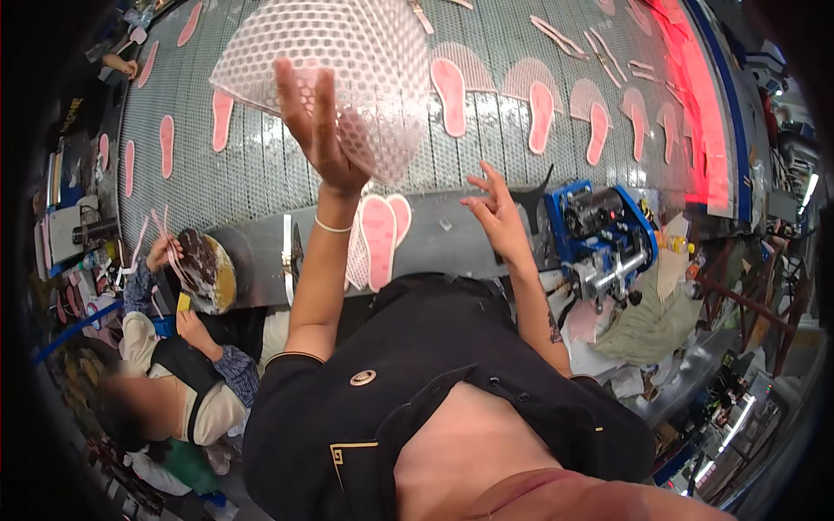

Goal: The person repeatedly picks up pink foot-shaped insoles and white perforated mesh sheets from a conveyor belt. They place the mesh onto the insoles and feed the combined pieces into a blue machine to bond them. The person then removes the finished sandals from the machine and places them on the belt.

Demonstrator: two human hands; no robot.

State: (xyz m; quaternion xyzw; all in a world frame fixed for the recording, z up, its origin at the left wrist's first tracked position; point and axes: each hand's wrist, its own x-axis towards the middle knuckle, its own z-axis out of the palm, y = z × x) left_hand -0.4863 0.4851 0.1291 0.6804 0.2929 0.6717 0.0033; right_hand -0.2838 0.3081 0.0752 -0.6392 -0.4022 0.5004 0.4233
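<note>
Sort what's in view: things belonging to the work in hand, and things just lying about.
Apparently part of the work:
translucent white honeycomb mesh sheet, in the left hand
overlapping flat, pink, white-rimmed insoles

Probably just lying about:
crumpled olive-green cloth
small yellow bottle

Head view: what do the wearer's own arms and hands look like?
Both the left hand and right hand are ungloved, with bare forearms. A thin, pale band circles the left wrist. The right forearm carries a dark tattoo toward the elbow. The sleeves are short and black; the left has thin gold-coloured trim at its hem.
</note>
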